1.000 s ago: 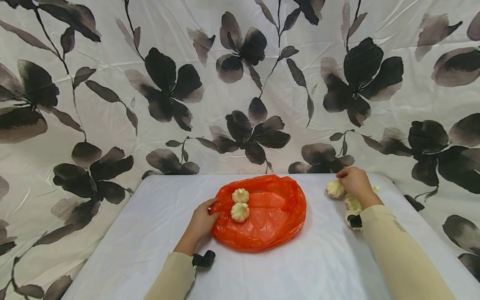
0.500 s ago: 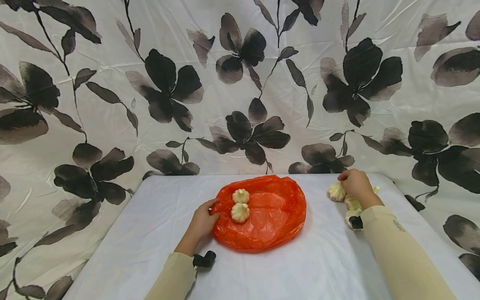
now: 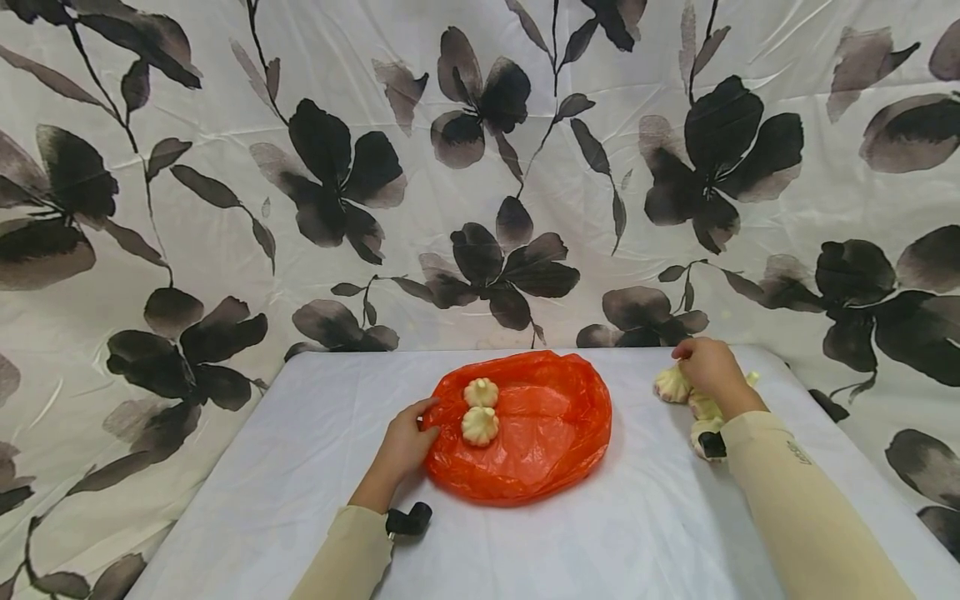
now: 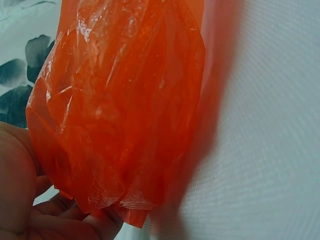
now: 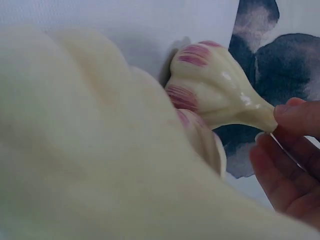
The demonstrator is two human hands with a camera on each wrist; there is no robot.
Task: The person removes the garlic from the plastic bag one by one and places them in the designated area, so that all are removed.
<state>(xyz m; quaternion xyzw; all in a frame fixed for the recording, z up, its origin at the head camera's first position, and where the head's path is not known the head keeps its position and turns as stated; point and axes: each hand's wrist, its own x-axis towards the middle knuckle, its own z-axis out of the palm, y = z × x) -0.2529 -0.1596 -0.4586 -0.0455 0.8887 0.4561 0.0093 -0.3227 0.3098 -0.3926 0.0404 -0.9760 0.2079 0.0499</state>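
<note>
White desk (image 3: 645, 525), floral backdrop (image 3: 600, 212)
Fingers (image 5: 302, 119) of the right hand (image 3: 712, 372) pinch a garlic bulb (image 5: 220, 87) near the far right corner; the left hand (image 3: 403, 443) grips a red plastic bag (image 3: 547, 425).

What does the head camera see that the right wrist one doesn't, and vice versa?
Only the head view: the left hand holding the edge of the orange bag, with two garlic bulbs inside.

Only the right wrist view: clear purple streaks on another bulb, and its stem pinched between thumb and fingers.

Both: the right hand, that bulb, the white table and the flowered cloth.
</note>
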